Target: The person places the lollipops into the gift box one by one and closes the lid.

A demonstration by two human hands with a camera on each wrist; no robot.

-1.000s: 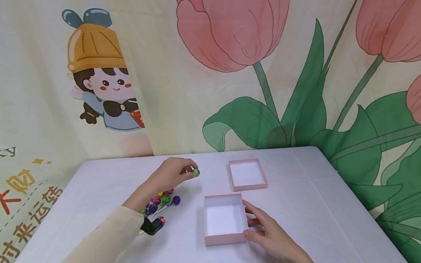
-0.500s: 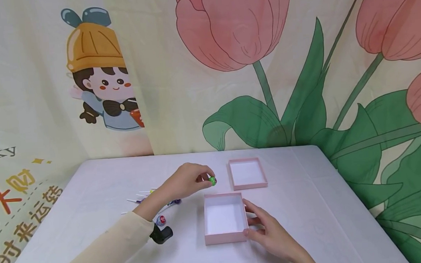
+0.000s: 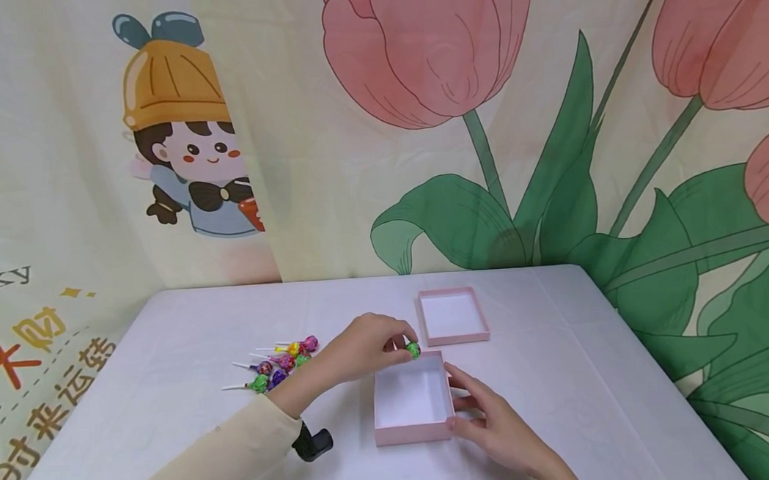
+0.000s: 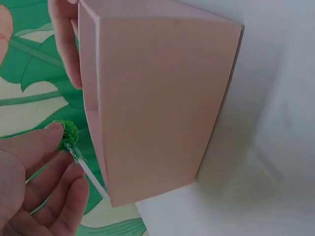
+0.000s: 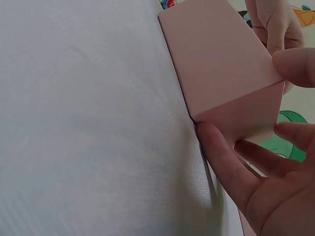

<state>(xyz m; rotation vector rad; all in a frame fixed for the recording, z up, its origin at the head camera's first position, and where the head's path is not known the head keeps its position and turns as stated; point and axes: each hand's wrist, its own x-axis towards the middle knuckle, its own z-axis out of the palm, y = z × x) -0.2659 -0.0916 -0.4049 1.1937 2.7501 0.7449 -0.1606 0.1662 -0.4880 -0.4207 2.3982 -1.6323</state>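
Note:
My left hand [image 3: 370, 347] pinches a lollipop with a green wrapper [image 3: 413, 350] between thumb and fingers, over the far left edge of the pink box [image 3: 412, 434]. In the left wrist view the white stick [image 4: 92, 177] slants down toward the box wall. The box is uncovered, its white inside visible. My right hand [image 3: 498, 424] holds the box by its right side, thumb at the near corner and fingers along the wall. To the left lie several wrapped lollipops [image 3: 310, 343], partly hidden behind my left arm.
A shallow pink box lid [image 3: 457, 338] lies behind the box, inner side up. A white cloth [image 3: 598, 388] covers the table, and a printed curtain [image 3: 314, 163] hangs at its back edge. A black wrist camera [image 3: 312, 444] juts from my left wrist.
My left hand has carried the green lollipop right and nearer, from beside the pile to over the box. More of the pile now shows. My right hand stays at the box.

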